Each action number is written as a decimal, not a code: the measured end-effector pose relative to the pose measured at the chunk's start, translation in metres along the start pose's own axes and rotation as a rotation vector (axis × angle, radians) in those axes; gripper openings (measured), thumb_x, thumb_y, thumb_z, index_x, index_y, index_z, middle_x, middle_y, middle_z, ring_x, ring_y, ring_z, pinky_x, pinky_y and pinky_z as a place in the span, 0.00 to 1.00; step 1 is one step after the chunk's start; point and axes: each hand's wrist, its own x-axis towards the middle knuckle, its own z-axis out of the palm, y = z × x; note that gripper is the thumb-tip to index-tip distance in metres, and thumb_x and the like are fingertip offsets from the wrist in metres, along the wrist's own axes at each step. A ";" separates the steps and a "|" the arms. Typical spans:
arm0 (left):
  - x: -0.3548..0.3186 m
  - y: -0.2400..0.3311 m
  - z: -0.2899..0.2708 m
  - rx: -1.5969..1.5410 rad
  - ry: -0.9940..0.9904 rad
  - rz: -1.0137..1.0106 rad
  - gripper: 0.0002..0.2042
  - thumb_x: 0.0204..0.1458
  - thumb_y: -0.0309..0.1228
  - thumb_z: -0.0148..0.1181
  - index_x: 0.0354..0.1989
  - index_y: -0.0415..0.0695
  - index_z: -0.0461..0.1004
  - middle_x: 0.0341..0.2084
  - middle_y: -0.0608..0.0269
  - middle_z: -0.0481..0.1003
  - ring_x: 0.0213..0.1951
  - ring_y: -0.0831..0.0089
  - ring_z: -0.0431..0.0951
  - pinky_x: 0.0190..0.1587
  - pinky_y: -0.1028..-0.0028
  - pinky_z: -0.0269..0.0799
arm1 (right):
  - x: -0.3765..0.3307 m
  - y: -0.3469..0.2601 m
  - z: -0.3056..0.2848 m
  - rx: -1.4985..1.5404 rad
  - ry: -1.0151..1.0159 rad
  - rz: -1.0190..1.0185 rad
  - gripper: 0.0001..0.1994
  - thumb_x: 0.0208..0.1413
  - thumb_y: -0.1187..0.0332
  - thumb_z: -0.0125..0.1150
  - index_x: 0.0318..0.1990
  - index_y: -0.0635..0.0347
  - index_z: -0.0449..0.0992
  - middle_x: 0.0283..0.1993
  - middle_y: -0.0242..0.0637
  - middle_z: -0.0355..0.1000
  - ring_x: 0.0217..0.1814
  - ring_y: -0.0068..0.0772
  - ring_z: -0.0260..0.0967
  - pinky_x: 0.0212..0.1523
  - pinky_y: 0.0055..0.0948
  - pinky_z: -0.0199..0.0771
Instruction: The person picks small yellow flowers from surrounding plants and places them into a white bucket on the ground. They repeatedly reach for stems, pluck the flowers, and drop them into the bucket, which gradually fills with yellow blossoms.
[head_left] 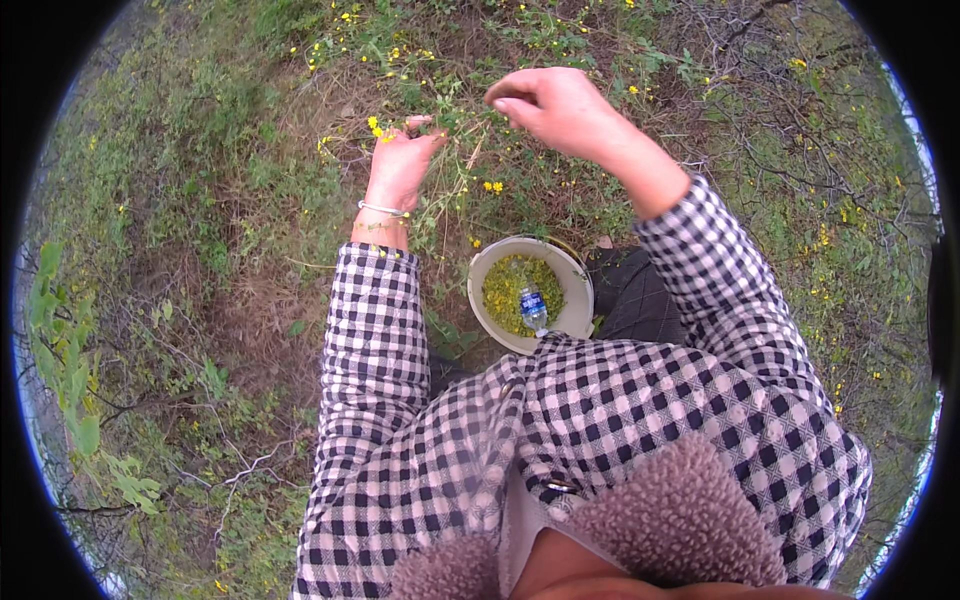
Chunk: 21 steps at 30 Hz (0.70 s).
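Note:
My left hand (398,168), with a pale bangle (384,209) at its wrist, is closed around a thin stem among yellow flowers (376,127). Some of those flowers show beside its fingers. To the right and slightly farther off, my right hand (555,108) has its thumb and fingers drawn together at the edge of the same green plant (462,125). Whatever lies between those fingertips is too small to make out. Close to my body stands a whitish bucket (484,312) holding many small yellow-green flower heads (505,290). A clear plastic bottle (533,308) with a blue label lies in it.
Low green plants with scattered yellow blooms (493,187) cover the ground around me. Bare, twiggy branches (790,150) spread at the right, and more dry twigs (245,470) lie at the lower left. A broad-leaved plant (65,350) rises at the far left.

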 end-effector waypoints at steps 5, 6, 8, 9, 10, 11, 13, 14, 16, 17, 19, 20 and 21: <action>0.003 0.005 -0.003 -0.147 0.046 -0.003 0.10 0.49 0.23 0.64 0.41 0.39 0.76 0.28 0.70 0.75 0.26 0.85 0.68 0.30 0.80 0.63 | 0.034 0.008 0.028 -0.087 0.004 -0.037 0.14 0.56 0.65 0.59 0.50 0.56 0.76 0.43 0.43 0.77 0.46 0.41 0.76 0.48 0.34 0.75; 0.004 0.004 -0.003 -0.178 0.055 -0.024 0.09 0.50 0.22 0.62 0.41 0.41 0.74 0.28 0.71 0.74 0.25 0.84 0.66 0.28 0.81 0.62 | 0.038 0.009 0.031 -0.088 -0.007 -0.030 0.15 0.56 0.65 0.59 0.50 0.56 0.76 0.44 0.43 0.77 0.46 0.40 0.76 0.48 0.34 0.75; 0.006 0.003 -0.004 -0.341 0.022 -0.006 0.09 0.51 0.21 0.61 0.41 0.41 0.72 0.29 0.71 0.74 0.26 0.84 0.66 0.28 0.82 0.61 | 0.044 0.011 0.034 -0.110 -0.039 -0.029 0.16 0.55 0.65 0.60 0.51 0.57 0.75 0.46 0.43 0.77 0.48 0.40 0.76 0.50 0.34 0.74; 0.006 0.002 -0.006 -0.419 0.010 -0.003 0.09 0.52 0.21 0.60 0.41 0.42 0.71 0.30 0.71 0.74 0.26 0.84 0.67 0.28 0.82 0.61 | 0.046 0.012 0.035 -0.072 -0.053 -0.025 0.17 0.54 0.64 0.60 0.51 0.57 0.75 0.46 0.43 0.77 0.47 0.40 0.76 0.51 0.34 0.74; 0.007 0.002 -0.007 -0.434 -0.004 -0.008 0.09 0.53 0.20 0.59 0.41 0.42 0.70 0.30 0.70 0.73 0.26 0.83 0.67 0.28 0.83 0.62 | 0.047 0.013 0.035 -0.034 -0.061 -0.028 0.18 0.53 0.64 0.60 0.51 0.56 0.76 0.45 0.44 0.77 0.47 0.40 0.76 0.51 0.34 0.74; 0.008 0.001 -0.009 -0.449 -0.004 -0.016 0.08 0.53 0.20 0.59 0.40 0.42 0.70 0.30 0.70 0.73 0.26 0.83 0.67 0.28 0.83 0.62 | 0.048 0.015 0.035 0.004 -0.078 -0.021 0.19 0.52 0.63 0.60 0.51 0.56 0.76 0.45 0.44 0.77 0.47 0.40 0.76 0.51 0.34 0.74; 0.009 0.001 -0.011 -0.483 -0.014 -0.014 0.08 0.53 0.21 0.60 0.39 0.43 0.71 0.29 0.70 0.73 0.26 0.83 0.67 0.29 0.83 0.63 | 0.047 0.017 0.033 0.058 -0.109 -0.017 0.19 0.52 0.63 0.61 0.52 0.56 0.75 0.44 0.43 0.77 0.47 0.38 0.76 0.51 0.33 0.74; 0.009 0.001 -0.011 -0.517 -0.015 -0.027 0.07 0.53 0.21 0.60 0.39 0.43 0.71 0.29 0.71 0.73 0.26 0.83 0.67 0.29 0.83 0.63 | 0.046 0.017 0.032 0.074 -0.136 0.023 0.20 0.52 0.63 0.61 0.52 0.56 0.75 0.44 0.43 0.78 0.47 0.37 0.76 0.51 0.32 0.74; 0.010 0.002 -0.011 -0.578 0.021 -0.068 0.07 0.53 0.21 0.60 0.39 0.43 0.71 0.28 0.71 0.73 0.25 0.82 0.67 0.29 0.82 0.63 | 0.045 0.016 0.031 0.084 -0.171 0.019 0.20 0.52 0.62 0.61 0.52 0.56 0.75 0.43 0.42 0.78 0.46 0.36 0.77 0.50 0.31 0.75; 0.009 0.002 -0.010 -0.581 0.003 -0.050 0.07 0.53 0.21 0.61 0.38 0.43 0.72 0.28 0.71 0.73 0.25 0.83 0.67 0.29 0.82 0.62 | 0.045 0.015 0.030 0.082 -0.194 0.047 0.20 0.52 0.62 0.61 0.52 0.56 0.75 0.42 0.42 0.78 0.45 0.36 0.77 0.49 0.31 0.75; 0.008 0.003 -0.008 -0.573 0.041 -0.045 0.06 0.53 0.22 0.61 0.38 0.43 0.73 0.28 0.71 0.73 0.25 0.83 0.66 0.28 0.81 0.62 | 0.045 0.011 0.030 0.133 -0.141 0.090 0.20 0.52 0.61 0.61 0.52 0.57 0.76 0.42 0.42 0.79 0.44 0.34 0.77 0.49 0.30 0.75; 0.006 0.003 -0.008 -0.533 0.024 -0.048 0.07 0.53 0.22 0.61 0.39 0.43 0.71 0.28 0.71 0.73 0.25 0.82 0.67 0.31 0.79 0.63 | 0.045 0.010 0.030 0.167 -0.124 0.109 0.20 0.52 0.60 0.62 0.52 0.57 0.76 0.42 0.42 0.79 0.44 0.33 0.77 0.49 0.30 0.75; 0.005 0.004 -0.007 -0.493 0.007 -0.051 0.08 0.53 0.23 0.61 0.40 0.43 0.70 0.29 0.70 0.72 0.26 0.81 0.67 0.33 0.77 0.65 | 0.046 0.008 0.030 0.187 -0.096 0.105 0.20 0.52 0.59 0.62 0.52 0.57 0.76 0.41 0.41 0.79 0.43 0.32 0.77 0.48 0.30 0.75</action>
